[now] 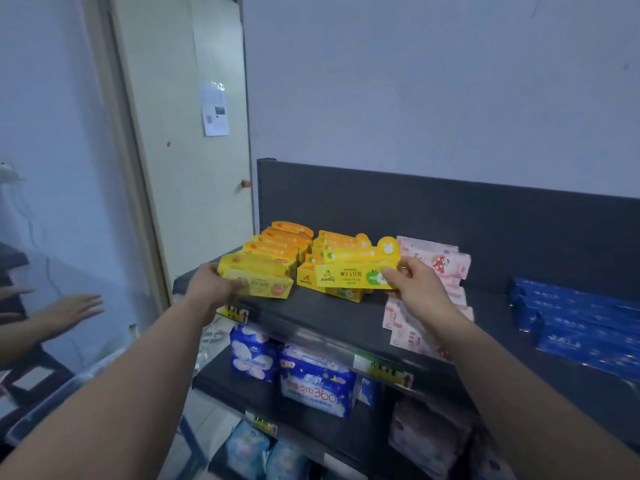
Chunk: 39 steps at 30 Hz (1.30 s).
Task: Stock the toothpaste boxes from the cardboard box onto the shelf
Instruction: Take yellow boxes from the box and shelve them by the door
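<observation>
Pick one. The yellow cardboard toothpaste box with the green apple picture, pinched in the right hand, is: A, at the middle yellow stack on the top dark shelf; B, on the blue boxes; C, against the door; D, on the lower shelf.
A: the right hand pinches the yellow green-apple toothpaste box by its end at the middle stack of yellow boxes on the dark top shelf, left of the pink boxes.

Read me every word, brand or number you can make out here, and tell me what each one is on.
"pipidog": yellow toothpaste box held by the right hand.
"360": blue pack on the lower shelf.
Too blurred to read: door notice, shelf-edge tags, pink boxes, dark blue boxes, peach-marked box in the left hand.
</observation>
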Tool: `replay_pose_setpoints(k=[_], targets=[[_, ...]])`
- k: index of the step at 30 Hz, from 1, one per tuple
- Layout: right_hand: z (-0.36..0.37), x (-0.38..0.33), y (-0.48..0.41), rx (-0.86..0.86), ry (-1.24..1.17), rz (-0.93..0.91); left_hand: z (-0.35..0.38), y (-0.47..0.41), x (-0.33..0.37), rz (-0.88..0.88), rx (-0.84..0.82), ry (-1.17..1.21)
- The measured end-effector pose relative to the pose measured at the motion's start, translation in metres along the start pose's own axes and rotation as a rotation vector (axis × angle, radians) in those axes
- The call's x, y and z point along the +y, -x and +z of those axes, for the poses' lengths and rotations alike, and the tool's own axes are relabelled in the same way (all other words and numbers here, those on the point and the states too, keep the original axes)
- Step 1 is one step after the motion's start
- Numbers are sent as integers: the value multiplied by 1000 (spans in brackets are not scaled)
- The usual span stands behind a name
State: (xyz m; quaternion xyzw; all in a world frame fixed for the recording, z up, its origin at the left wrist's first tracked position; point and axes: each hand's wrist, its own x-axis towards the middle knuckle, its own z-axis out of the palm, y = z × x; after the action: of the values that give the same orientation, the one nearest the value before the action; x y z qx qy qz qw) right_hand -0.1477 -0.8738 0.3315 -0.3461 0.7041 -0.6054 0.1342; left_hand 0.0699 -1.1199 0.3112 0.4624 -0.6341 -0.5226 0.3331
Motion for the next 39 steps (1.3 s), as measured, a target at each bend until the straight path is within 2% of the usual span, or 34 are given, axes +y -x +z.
replay_pose_setpoints(k=[10, 14, 20, 22, 28, 33, 36, 39], targets=[[31, 9, -14, 20, 444, -12, 4, -57, 5, 41, -98, -384], [31, 11, -17, -14, 527, 76, 6, -76, -3, 79, -93, -469], [41, 6, -23, -32, 1043, 74, 13, -95, -11, 9, -15, -707], [45, 8, -26, -39, 1118, 94, 17, -93, -9, 34, -3, -763], [54, 22, -32, 4, 1106, 72, 25, -100, -9, 88, 72, -774], [51, 19, -24, 91, 969, 15, 33, -83, -3, 207, 192, -678], [44, 9, -11, 138, 922, -51, 44, -65, 7, 305, 173, -582], [30, 2, 8, 191, 900, -79, 66, -41, 16, 409, 74, -438]])
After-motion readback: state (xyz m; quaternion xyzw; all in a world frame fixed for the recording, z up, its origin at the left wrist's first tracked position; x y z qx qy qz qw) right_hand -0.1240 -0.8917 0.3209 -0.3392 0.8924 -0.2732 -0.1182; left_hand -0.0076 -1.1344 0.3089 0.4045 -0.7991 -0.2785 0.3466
